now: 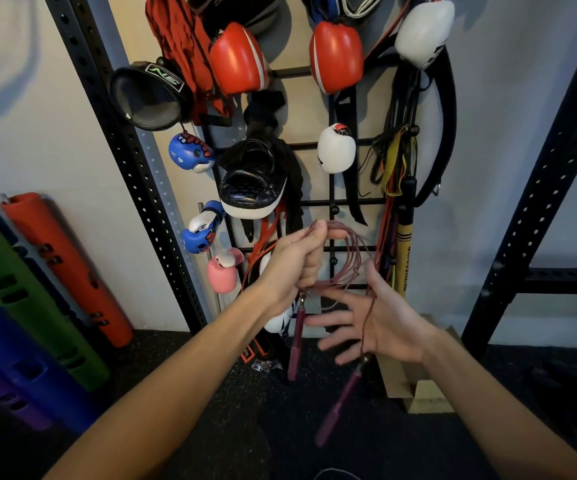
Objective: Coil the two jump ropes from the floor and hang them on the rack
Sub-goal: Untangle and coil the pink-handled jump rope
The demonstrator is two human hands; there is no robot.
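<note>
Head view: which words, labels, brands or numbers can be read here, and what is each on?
"NE" (stylised letters, reading uncertain): on the patch of the black round pad.
Black lettering running along the yellow stick: too blurred to read.
Print on the orange-edged label near the floor: too small to read.
No other text is legible.

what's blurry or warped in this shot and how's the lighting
Head view: the right hand and the jump rope handle dangling below it are motion-blurred; the left hand gripping the coil is sharper; the wide lens splays the black uprights outward; the floor is dim, with soft glare on the red pad.
</note>
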